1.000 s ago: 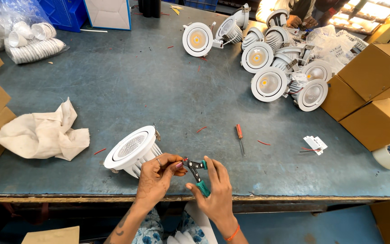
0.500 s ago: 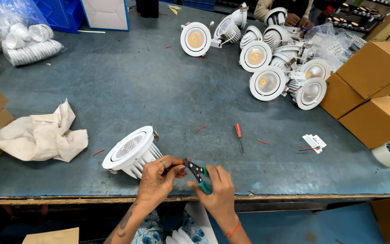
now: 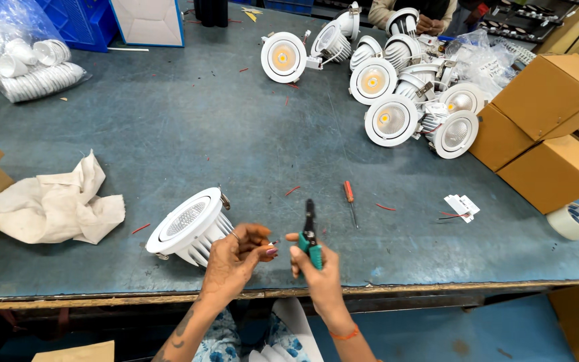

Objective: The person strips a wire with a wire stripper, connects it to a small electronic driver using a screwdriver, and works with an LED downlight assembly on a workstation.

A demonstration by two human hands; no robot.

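Rag (image 3: 51, 208) far left on bench (image 3: 169, 127). Downlight (image 3: 189, 226) on its side nr front edge, touching left hand (image 3: 236, 258); fingers pinched on thin wire end. Right hand (image 3: 316, 265) closed round green-handled pliers (image 3: 310, 231), tip up. Wire-trim step, likely; next needs tip brought to wire.

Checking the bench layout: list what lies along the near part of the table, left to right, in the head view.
Crumpled cloth → white downlight → left hand → right hand holding green-handled pliers → red screwdriver → small white connector → tape roll.
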